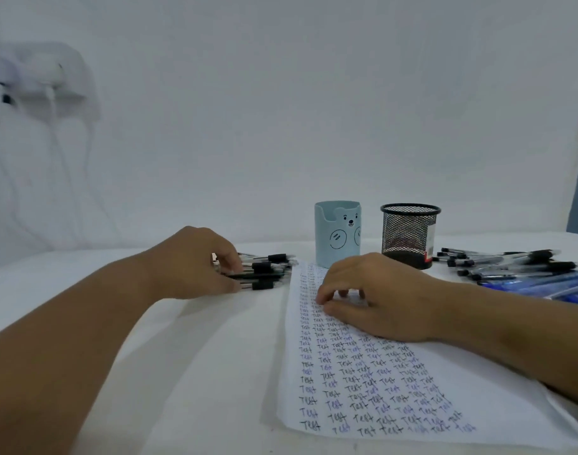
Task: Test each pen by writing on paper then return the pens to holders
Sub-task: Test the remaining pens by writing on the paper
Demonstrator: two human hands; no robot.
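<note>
Head view: fingertips of the left hand [195,262] hidden among a pile of black pens [264,269], fingers curled down onto it, so no telling whether any single pen is pinched or merely touched. Pile lying on the counter [199,356] just left of the paper [373,382], long axes running roughly left to right, black grips toward the right. Right hand [369,297] resting on the upper part of the paper, fingers loosely curled with tips touching the sheet, holding nothing visible. Paper running lengthwise away from the viewer, right edge partly covered by the right forearm, near right corner cut off by the frame. Written in columns across the sheet, over and over in black and blue ink: "Test"; rows at the far end too small to read. Behind the paper, standing upright, a light blue holder [338,238] with a drawn bear face, and to its right a black mesh holder [409,236] bearing a red and white label too blurred to read. Second heap of pens [524,270] at far right, black and blue, lying mostly left to right, cut off at the frame edge. Blurred white object [35,73] on the wall at upper left, hard to make out.
</note>
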